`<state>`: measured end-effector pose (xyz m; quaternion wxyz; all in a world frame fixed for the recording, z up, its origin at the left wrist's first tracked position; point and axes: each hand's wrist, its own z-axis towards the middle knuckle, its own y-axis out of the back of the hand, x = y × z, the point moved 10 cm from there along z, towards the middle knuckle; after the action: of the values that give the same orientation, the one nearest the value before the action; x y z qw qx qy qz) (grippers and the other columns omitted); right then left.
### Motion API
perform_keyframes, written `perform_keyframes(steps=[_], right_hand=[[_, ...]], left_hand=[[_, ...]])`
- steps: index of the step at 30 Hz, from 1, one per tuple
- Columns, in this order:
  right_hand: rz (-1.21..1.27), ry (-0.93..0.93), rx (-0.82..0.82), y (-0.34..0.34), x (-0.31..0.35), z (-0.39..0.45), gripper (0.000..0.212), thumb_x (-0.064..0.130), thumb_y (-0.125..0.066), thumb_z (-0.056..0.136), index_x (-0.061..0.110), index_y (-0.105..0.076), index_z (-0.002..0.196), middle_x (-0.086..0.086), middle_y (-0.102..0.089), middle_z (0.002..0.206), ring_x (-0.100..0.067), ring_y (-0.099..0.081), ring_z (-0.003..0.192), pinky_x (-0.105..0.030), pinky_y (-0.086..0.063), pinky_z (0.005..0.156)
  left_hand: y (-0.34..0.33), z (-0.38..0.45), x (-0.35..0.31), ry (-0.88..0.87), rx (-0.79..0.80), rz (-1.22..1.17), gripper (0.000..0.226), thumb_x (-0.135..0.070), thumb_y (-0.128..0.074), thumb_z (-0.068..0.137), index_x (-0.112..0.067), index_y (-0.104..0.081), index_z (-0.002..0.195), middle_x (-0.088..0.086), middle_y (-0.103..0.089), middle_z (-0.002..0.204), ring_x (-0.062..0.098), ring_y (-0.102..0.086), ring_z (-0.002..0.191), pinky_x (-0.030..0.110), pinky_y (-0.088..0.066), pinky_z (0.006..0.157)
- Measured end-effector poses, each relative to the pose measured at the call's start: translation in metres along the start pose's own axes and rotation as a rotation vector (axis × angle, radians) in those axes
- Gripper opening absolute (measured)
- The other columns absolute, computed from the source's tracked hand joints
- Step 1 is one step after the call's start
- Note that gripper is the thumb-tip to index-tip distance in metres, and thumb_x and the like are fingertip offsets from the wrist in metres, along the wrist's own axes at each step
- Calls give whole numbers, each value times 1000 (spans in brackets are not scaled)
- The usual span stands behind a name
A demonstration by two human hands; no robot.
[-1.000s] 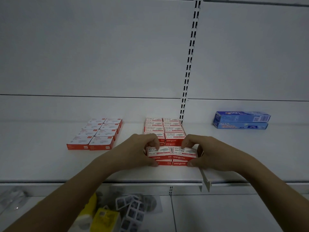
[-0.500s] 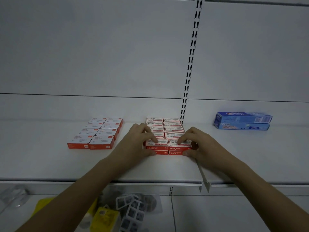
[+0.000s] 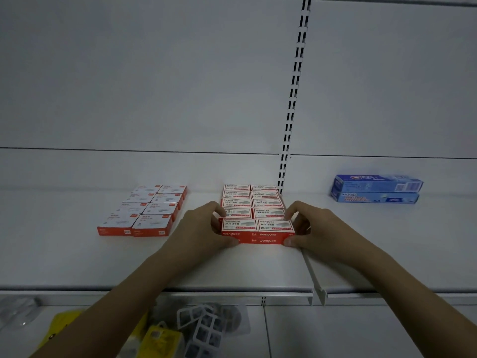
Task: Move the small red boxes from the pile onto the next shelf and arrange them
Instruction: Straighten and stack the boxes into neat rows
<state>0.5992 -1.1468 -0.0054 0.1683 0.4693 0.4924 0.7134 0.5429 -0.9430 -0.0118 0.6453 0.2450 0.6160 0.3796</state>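
A block of small red staple boxes (image 3: 254,202) lies in two columns on the white shelf (image 3: 232,267), two layers high at the front. My left hand (image 3: 200,228) grips the left side of the front row of red boxes (image 3: 256,229), fingers curled over the top and thumb at the front. My right hand (image 3: 313,227) grips the right side of the same row. The front row sits tight against the rows behind it.
A second group of red and white boxes (image 3: 147,210) lies to the left. Two stacked blue boxes (image 3: 375,188) stand at the right. A shelf divider bracket (image 3: 313,275) runs forward under my right wrist. Yellow packs and plastic items (image 3: 165,334) lie on the lower shelf.
Both hands have pushed the front row of red boxes back from near the shelf edge until it met the block. They still hold it.
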Motion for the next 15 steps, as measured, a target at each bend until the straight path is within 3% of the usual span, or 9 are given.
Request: perform_keyframes(steps=[2, 4, 7, 9, 10, 11, 13, 15], right_hand=[[32, -30, 27, 5, -2, 0, 34, 42, -73, 80, 33, -52, 104, 10, -68, 91, -9, -66, 81, -24, -56, 72], [111, -63, -62, 20, -5, 7, 26, 47, -62, 86, 28, -55, 102, 7, -67, 92, -10, -65, 82, -27, -56, 74], [448, -191, -234, 33, -22, 34, 38, 49, -47, 95, 18, -57, 113, -2, -64, 116, -13, -62, 96, -32, -53, 88], [748, -310, -212, 20, -27, 54, 53, 47, -44, 98, 8, -48, 133, -9, -55, 134, -20, -56, 114, -35, -46, 100], [891, -351, -183, 10, -26, 63, 59, 47, -44, 98, 4, -42, 139, -11, -52, 136, -22, -54, 118, -36, -43, 103], [1010, -380, -151, 2, -22, 71, 61, 46, -42, 99, 1, -39, 141, -12, -55, 132, -23, -56, 115, -36, -44, 102], [1139, -428, -92, -10, -9, 77, 63, 47, -37, 101, -1, -37, 141, -13, -62, 115, -21, -63, 91, -34, -51, 81], [1123, -443, -55, -15, -1, 77, 67, 50, -34, 101, 0, -30, 146, -10, -65, 96, -19, -63, 74, -32, -49, 61]], left_hand=[[9, 1, 5, 48, 22, -37, 49, -56, -73, 70, -30, -52, 105, -15, -62, 88, 2, -62, 76, 17, -49, 64], [26, 8, 12, 89, -55, -92, 61, -73, -54, 68, -28, -54, 110, -13, -61, 93, 4, -60, 83, 21, -48, 68], [31, 33, 25, 205, -102, -376, 77, -74, -34, 81, -18, -50, 132, 2, -58, 130, 20, -55, 116, 43, -44, 103], [10, 49, 22, 299, -15, -686, 79, -69, -32, 89, -12, -37, 144, 7, -44, 147, 24, -43, 133, 44, -30, 115], [-1, 56, 19, 332, 26, -833, 78, -67, -31, 91, -9, -39, 142, 9, -44, 146, 22, -45, 132, 39, -30, 114], [-10, 62, 13, 349, 71, -949, 74, -66, -29, 93, -6, -49, 131, 11, -54, 136, 19, -56, 120, 33, -39, 107], [-24, 69, 4, 395, 162, -1042, 68, -68, -21, 92, -9, -56, 89, 9, -67, 95, 15, -67, 78, 23, -55, 72], [-33, 73, -1, 420, 225, -1045, 73, -74, -18, 88, -11, -52, 78, 12, -62, 91, 21, -63, 78, 24, -56, 59]])
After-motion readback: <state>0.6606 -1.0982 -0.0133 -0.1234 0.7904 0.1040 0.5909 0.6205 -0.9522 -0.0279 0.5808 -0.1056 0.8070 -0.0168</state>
